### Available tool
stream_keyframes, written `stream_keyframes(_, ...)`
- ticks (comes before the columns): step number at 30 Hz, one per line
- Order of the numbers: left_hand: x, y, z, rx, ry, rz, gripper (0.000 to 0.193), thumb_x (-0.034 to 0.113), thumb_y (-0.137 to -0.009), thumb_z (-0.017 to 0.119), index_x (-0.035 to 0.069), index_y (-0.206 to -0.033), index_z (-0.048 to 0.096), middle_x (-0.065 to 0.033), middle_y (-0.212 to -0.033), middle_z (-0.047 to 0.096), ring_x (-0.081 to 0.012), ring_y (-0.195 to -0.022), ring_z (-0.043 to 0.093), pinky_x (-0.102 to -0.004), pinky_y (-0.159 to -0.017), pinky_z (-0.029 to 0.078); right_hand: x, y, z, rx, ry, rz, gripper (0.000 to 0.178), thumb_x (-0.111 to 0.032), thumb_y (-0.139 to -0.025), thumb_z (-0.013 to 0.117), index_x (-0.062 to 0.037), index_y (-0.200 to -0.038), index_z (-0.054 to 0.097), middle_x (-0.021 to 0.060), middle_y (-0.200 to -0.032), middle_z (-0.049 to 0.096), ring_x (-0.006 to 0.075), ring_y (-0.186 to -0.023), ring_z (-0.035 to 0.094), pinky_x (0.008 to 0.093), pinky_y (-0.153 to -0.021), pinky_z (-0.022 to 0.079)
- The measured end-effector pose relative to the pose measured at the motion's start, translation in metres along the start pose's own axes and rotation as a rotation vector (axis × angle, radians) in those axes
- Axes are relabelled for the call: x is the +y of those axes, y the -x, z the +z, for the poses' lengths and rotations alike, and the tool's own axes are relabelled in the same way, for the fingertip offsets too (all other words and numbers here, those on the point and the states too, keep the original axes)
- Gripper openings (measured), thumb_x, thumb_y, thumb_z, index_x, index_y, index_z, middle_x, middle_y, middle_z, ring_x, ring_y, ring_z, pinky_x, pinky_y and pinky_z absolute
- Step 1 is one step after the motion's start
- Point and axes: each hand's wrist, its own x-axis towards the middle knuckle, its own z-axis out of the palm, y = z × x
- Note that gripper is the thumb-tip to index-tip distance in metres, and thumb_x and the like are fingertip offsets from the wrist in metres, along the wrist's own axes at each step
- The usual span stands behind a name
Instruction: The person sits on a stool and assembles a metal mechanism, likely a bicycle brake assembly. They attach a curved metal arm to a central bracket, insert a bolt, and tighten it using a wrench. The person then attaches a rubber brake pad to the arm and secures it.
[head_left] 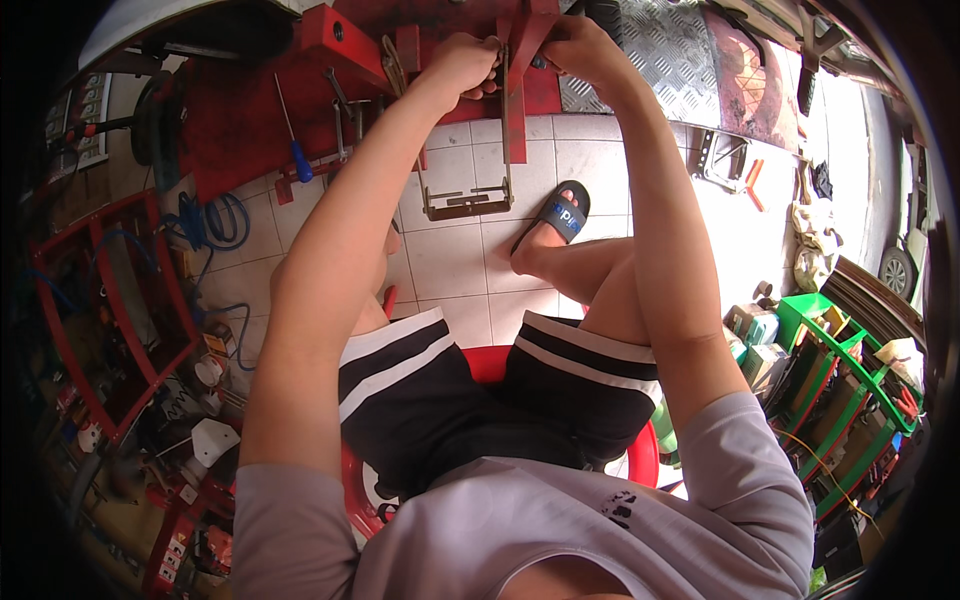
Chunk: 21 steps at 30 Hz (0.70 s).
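Both arms stretch forward to a red metal frame (514, 120) at the far side. My left hand (468, 68) is closed, its fingers curled against the upper end of a thin metal bracket (470, 208). That bracket hangs below the bench edge, with a crossbar at its lower end. What the left fingers pinch is too small to make out. To the right of the red upright, my right hand (580, 50) is closed too, its fingertips bent toward the post. Whatever it grips is hidden.
A blue-handled screwdriver (301, 162) and wrenches (340, 125) lie left on the red bench (235, 130). Tread plate (660, 65) covers its right part. A blue hose (215, 222) coils on the tiled floor. A green rack (850, 350) stands right, a red shelf frame (115, 310) left.
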Motion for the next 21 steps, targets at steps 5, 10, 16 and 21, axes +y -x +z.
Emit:
stream_keyframes(5,0.003,-0.002,-0.004,-0.016,-0.027,0.006,0.035,0.038,-0.092,0.049,0.005,-0.085,0.06,-0.0002,-0.073,0.06,-0.0108,-0.062,0.063,-0.0246,-0.052,0.048,-0.006,0.003,-0.001,-0.013,0.038,-0.023,0.026,-0.008,-0.072,0.052,-0.0006,-0.093,0.066,0.0009,-0.066,0.056,0.0095,-0.062,0.05,0.0251,-0.057,0.04)
stream_keyframes(10,0.009,-0.001,-0.008,-0.093,0.025,0.085,0.035,0.034,-0.092,0.051,0.002,-0.096,0.062,-0.0032,-0.083,0.065,-0.012,-0.071,0.065,-0.0255,-0.065,0.051,-0.015,0.008,-0.001,-0.032,0.038,-0.023,0.026,-0.009,-0.073,0.053,-0.0009,-0.094,0.066,0.0018,-0.069,0.056,0.0108,-0.064,0.051,0.0263,-0.059,0.042)
stream_keyframes(16,0.001,-0.005,-0.013,-0.102,0.027,0.201,0.023,0.016,-0.092,0.054,-0.001,-0.103,0.064,-0.0059,-0.087,0.066,-0.0117,-0.075,0.064,-0.0244,-0.073,0.052,-0.027,0.009,0.0,-0.049,-0.07,0.03,0.031,0.0,-0.068,0.052,0.0005,-0.097,0.065,0.0084,-0.083,0.066,0.0136,-0.073,0.058,0.0267,-0.064,0.045)
stream_keyframes(21,0.0,-0.006,-0.008,-0.111,0.124,0.145,0.023,0.01,-0.092,0.052,-0.004,-0.107,0.062,-0.0076,-0.089,0.065,-0.0123,-0.074,0.061,-0.0239,-0.072,0.051,-0.02,0.004,-0.006,-0.093,0.003,0.053,0.023,-0.006,-0.074,0.058,-0.0003,-0.095,0.065,0.0062,-0.077,0.063,0.013,-0.066,0.055,0.0273,-0.058,0.044)
